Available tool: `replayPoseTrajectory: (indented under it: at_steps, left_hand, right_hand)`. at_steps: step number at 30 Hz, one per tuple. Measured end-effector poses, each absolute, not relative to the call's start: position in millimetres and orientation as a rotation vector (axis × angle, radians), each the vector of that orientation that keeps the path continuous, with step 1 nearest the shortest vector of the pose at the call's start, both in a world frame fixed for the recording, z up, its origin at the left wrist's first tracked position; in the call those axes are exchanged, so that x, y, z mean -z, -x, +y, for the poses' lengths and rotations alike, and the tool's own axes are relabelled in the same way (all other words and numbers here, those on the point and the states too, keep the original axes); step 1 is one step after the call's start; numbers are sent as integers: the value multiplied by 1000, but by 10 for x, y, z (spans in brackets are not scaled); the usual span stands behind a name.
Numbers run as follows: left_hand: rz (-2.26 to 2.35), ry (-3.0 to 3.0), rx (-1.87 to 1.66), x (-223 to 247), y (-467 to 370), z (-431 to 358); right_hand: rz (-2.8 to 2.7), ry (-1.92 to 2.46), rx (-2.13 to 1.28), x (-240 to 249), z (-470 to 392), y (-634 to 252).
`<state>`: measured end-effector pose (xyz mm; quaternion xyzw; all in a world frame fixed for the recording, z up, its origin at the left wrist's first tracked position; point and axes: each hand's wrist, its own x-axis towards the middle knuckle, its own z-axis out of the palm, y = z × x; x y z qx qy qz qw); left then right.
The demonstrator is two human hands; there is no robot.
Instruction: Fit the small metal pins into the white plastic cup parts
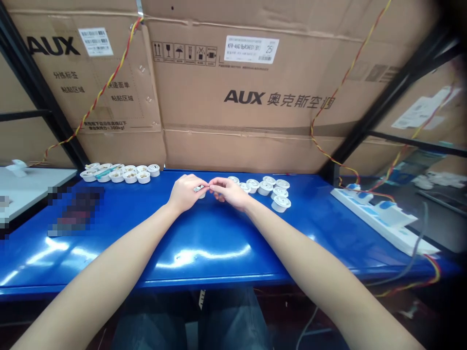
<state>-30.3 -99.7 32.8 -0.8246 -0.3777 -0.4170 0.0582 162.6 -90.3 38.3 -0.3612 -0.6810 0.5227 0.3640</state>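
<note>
At the far middle of the blue table, my left hand is closed around a small round white cup, mostly covered by the fingers. My right hand meets it there, thumb and fingers pinched together at the cup's rim; whatever is between those fingertips is too small to name. Just right of my right hand stand several similar white cups with pale tops. Further off on the left, more white cups sit in two rows with brownish bits inside, and a teal strip lies across them.
Large cardboard boxes form a wall behind the blue table. On the right lies a white power strip with twisted red-yellow wires. A blurred-out dark object rests at left. Black metal posts slant at both sides.
</note>
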Motion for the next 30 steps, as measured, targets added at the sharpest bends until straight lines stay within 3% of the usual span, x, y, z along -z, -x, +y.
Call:
replayPoseTrajectory:
  at_steps: [5, 11, 14, 21, 30]
  left_hand:
    - [-1224, 2569, 1241, -334, 340, -980]
    - [-1800, 2601, 1113, -205, 383, -877]
    - [-1808, 2702, 1040, -208, 380, -881]
    - [-1524, 2727, 1043, -298, 314, -982]
    - [-1312, 2711, 945, -302, 288, -992]
  right_hand:
    - [-1740, 987, -1148, -401, -888, -1631]
    - [-1877, 1112, -588, -378, -832, -1699]
    - [-1948, 1112, -396, -394, -851, -1705]
    - [-2029, 1059, -496, -433, -931, -1647]
    - [-2156, 1044, -309, -424, -934, -1658]
